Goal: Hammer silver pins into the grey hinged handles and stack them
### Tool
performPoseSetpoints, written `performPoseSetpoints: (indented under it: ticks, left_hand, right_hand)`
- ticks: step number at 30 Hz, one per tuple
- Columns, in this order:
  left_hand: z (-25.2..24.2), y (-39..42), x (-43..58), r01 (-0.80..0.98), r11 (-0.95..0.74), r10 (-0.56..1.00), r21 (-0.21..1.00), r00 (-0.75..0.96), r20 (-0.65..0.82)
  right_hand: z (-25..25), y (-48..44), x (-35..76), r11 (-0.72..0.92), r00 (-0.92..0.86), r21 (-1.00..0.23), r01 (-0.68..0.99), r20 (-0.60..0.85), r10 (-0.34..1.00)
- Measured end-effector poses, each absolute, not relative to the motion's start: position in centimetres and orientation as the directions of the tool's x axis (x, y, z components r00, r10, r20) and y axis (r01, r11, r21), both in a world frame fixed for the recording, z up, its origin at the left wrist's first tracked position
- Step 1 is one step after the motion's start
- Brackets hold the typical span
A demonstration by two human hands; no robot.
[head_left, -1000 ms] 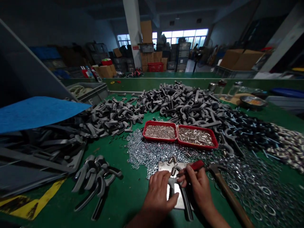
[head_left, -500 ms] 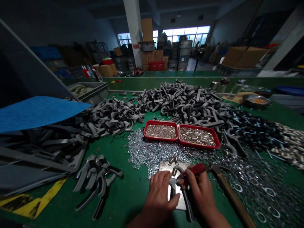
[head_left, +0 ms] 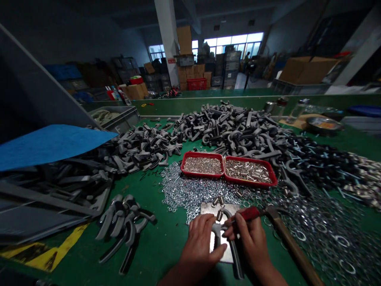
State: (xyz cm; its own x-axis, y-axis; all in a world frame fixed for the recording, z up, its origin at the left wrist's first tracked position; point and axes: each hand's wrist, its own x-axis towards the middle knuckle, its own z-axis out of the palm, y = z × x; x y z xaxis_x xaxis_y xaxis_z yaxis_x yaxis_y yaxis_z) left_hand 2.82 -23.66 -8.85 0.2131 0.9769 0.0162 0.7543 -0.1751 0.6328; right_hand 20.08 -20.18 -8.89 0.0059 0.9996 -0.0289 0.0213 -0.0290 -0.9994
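Observation:
On a metal plate point(head_left: 205, 207) lies a grey and black curved handle part point(head_left: 235, 258). My left hand point(head_left: 200, 243) is closed on its grey left piece, thumb below and fingers above. In my right hand point(head_left: 250, 234) is a red-handled tool point(head_left: 250, 213), its tip pointing left at the joint of the part. A metal spring point(head_left: 219, 215) sits by the curved top, and more springs point(head_left: 218, 200) lie at the plate's upper edge. What lies under my right fingertips is partly hidden.
Two red trays point(head_left: 202, 174) hold small metal parts, with loose nuts point(head_left: 181, 190) around them. A hammer point(head_left: 288, 238) lies to the right among rings. Assembled handles point(head_left: 125, 226) lie left, and a large heap of grey parts point(head_left: 226, 123) stands behind.
The view has shifted slightly. Both hands keep nearly the same place, and my right fingers have moved a little around the red-handled tool.

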Motion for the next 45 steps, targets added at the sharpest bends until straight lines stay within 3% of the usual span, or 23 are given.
performPoseSetpoints:
  ticks: [5,15,19,24,26,28,31,33,38,45]
  left_hand:
    - [-9.4,-23.8,3.0,0.755,-0.205,0.975,0.623,0.21,0.067]
    - [-9.0,-23.6,2.9,0.758,-0.19,0.974,0.624,0.224,0.025]
    - [-8.8,-23.5,2.8,0.75,-0.169,0.975,0.64,0.22,-0.001]
    - [-8.3,-23.4,2.2,0.708,-0.166,0.961,0.686,0.272,-0.048]
    - [-8.2,-23.4,2.0,0.703,-0.17,0.956,0.691,0.288,-0.057]
    - [-8.3,-23.3,2.0,0.705,-0.166,0.956,0.689,0.287,-0.064]
    - [-8.6,-23.4,2.0,0.708,-0.17,0.956,0.685,0.287,-0.059]
    - [-8.8,-23.4,2.0,0.71,-0.179,0.956,0.681,0.289,-0.049]
    - [-8.9,-23.4,2.3,0.719,-0.188,0.961,0.669,0.276,-0.026]
    - [-8.6,-23.3,2.3,0.721,-0.188,0.963,0.666,0.268,-0.019]
  right_hand:
    - [-9.1,-20.5,20.1,-0.022,0.031,-1.0,0.006,-0.022,0.999]
    - [-9.4,-20.5,20.3,-0.024,0.025,-0.997,0.074,-0.022,0.999]
    - [-9.6,-20.8,20.4,0.002,0.018,-0.985,0.171,0.005,1.0]
    - [-9.2,-20.8,19.8,0.122,0.05,-0.92,0.373,0.151,0.987]
    - [-8.4,-20.1,19.5,0.071,0.061,-0.951,0.302,0.094,0.994]
    - [-7.4,-19.1,19.6,-0.077,0.001,-0.995,0.069,-0.077,0.997]
    - [-6.4,-17.6,20.3,-0.248,-0.086,-0.9,-0.359,-0.233,0.969]
    - [-6.4,-17.3,21.0,-0.218,-0.051,-0.858,-0.464,-0.22,0.974]
    - [-8.2,-18.7,21.0,-0.092,-0.033,-0.979,-0.183,-0.088,0.996]
    - [-9.0,-19.7,19.8,-0.014,0.008,-1.0,-0.007,-0.014,1.0]
